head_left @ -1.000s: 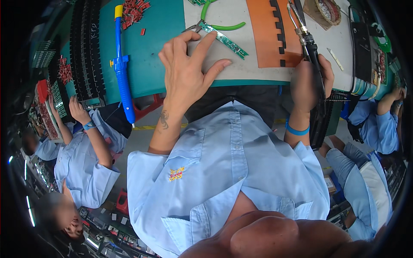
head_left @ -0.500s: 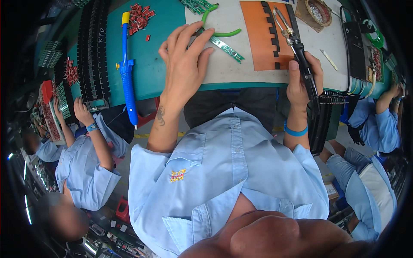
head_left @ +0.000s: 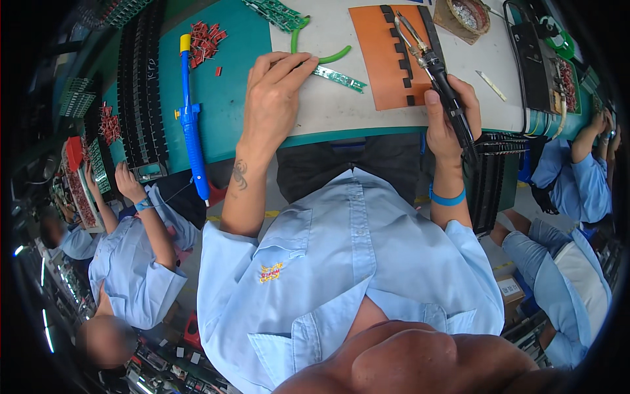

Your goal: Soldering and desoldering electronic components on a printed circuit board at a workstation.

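Green PCB, 12 o'clock, looked light, brittle, best edge-held; your L hand curled there, grip unclear; R hand wrapped iron

The tabletop is teal green, bearing a greyish-white sheet that leaves a green band along the tabletop's near edge. Toward its far edge, the small parts are red and the pliers have bright green handles. The orange mat carries black notched strips. The circuit board is green with silvery specks, the soldering iron black with a silvery front. The pump is blue, yellow-capped.
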Demonstrator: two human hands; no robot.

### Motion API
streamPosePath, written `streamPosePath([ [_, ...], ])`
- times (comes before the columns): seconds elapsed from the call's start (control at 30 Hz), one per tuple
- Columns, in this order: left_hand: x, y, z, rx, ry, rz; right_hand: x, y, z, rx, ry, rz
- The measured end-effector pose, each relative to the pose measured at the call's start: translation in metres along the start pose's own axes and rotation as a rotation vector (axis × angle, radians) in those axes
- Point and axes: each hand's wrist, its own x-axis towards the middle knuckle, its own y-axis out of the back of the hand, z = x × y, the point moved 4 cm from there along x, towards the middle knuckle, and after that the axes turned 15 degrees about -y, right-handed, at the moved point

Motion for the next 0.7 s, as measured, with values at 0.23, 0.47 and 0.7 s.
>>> streamPosePath([
  [0.23, -0.002, 0.006, 0.020, -0.004, 0.056, -0.048, 0.000, 0.000, 0.000, 0.005, 0.011, 0.006],
  [0.47, -0.007, 0.008, 0.022, 0.020, 0.037, -0.062, 0.001, 0.000, -0.001, 0.008, 0.015, 0.002],
  [0.7, -0.012, 0.008, 0.021, 0.016, 0.027, -0.065, -0.002, 0.001, -0.001, -0.050, 0.021, 0.014],
])
